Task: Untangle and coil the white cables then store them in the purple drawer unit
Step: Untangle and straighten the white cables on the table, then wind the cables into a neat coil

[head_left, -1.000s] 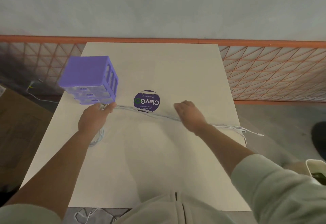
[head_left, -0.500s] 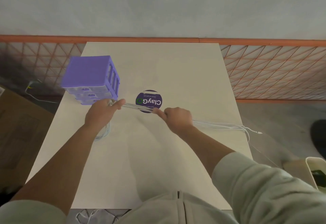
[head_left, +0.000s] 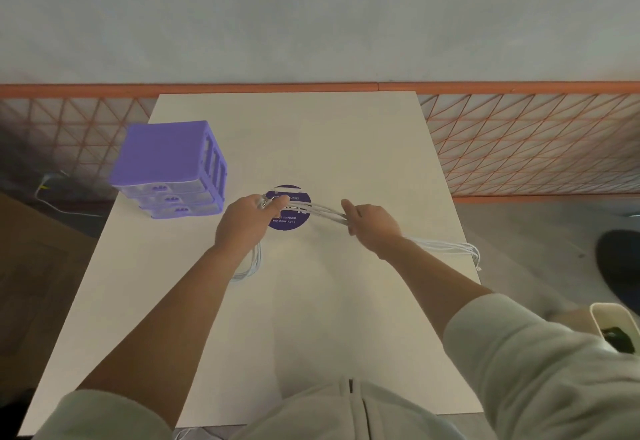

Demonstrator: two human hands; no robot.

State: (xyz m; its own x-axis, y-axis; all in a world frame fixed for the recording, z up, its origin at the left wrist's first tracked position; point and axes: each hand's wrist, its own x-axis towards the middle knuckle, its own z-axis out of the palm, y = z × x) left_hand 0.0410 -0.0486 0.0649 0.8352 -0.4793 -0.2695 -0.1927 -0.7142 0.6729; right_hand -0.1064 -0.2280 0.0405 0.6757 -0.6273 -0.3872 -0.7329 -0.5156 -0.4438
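Note:
A bundle of white cables (head_left: 320,211) stretches between both hands above the middle of the table. My left hand (head_left: 247,223) grips one end of the bundle, with a loop of cable hanging below the wrist onto the table. My right hand (head_left: 372,226) holds the strands further along; the loose tails trail behind it to the table's right edge and drop over it. The purple drawer unit (head_left: 171,169) stands at the left of the table, its three drawers closed.
A round purple sticker (head_left: 289,223) lies on the white table (head_left: 346,148) under the cables. An orange mesh fence runs behind and to the right. A white bin (head_left: 613,330) stands on the floor at right. More cable lies on the floor at left.
Both hands have moved right and come up off the table. The left hand left the drawer unit's side and now sits over the sticker. The cable tails slid further in from the right edge.

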